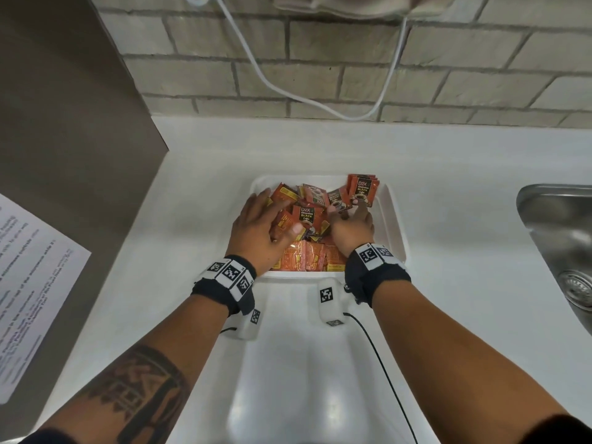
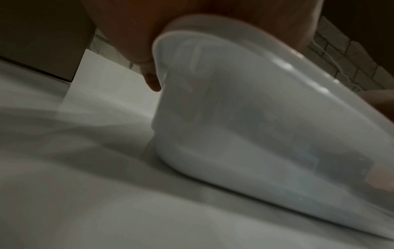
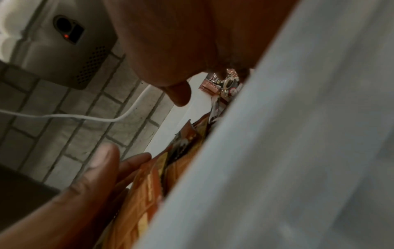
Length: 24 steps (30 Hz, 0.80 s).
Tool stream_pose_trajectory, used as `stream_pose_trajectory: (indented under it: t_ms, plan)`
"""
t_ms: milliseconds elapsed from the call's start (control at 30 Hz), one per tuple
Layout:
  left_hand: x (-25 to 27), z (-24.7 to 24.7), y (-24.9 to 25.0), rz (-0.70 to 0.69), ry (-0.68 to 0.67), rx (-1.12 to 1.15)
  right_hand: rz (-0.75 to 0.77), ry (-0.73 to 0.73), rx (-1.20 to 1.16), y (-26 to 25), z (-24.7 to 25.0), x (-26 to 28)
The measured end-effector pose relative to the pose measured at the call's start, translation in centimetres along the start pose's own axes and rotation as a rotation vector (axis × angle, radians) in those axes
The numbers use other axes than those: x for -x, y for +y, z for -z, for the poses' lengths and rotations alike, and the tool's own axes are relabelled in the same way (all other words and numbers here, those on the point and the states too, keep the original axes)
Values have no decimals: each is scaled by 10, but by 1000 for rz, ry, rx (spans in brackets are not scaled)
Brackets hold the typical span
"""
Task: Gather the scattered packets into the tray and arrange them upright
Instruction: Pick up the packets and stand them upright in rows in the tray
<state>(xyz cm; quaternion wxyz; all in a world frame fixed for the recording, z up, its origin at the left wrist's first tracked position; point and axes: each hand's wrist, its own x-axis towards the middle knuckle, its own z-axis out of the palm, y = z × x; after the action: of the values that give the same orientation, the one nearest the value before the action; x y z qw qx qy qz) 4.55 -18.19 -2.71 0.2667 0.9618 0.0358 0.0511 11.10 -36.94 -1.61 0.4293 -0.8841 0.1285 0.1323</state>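
Observation:
A white tray (image 1: pixel 395 219) on the counter holds a jumbled pile of orange-red coffee packets (image 1: pixel 307 216). A few packets (image 1: pixel 362 189) stand upright at its far right corner, and a flat row (image 1: pixel 307 259) lies along the near wall. My left hand (image 1: pixel 256 225) lies spread on the left of the pile, fingers straight and pressing on packets. My right hand (image 1: pixel 352 227) reaches in from the near right, its fingers against the upright packets and their tips hidden. The left wrist view shows mostly the tray's outer wall (image 2: pixel 234 118). The right wrist view shows my left hand (image 3: pixel 95 176) beside packets (image 3: pixel 149 185).
A steel sink (image 1: pixel 557 238) is set into the counter at the right. A printed sheet (image 1: pixel 32 283) lies at the left, below a brown panel (image 1: pixel 64 123). A white cable (image 1: pixel 288 91) hangs on the brick wall behind. A grey wall device (image 3: pixel 64 50) shows a red light.

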Motion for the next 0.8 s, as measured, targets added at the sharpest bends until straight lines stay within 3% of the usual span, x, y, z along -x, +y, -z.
stream_pose_trajectory:
  t_ms: [200, 400, 800]
  plan:
    - [-2, -4, -4, -23, -1, -60, 170, -165, -56, -9, -15, 7]
    - [-2, -5, -7, -41, 25, -26, 118, -142, -70, -11, -15, 6]
    - [-6, -4, -4, -62, -57, -46, 290, -300, -48, -19, -23, 14]
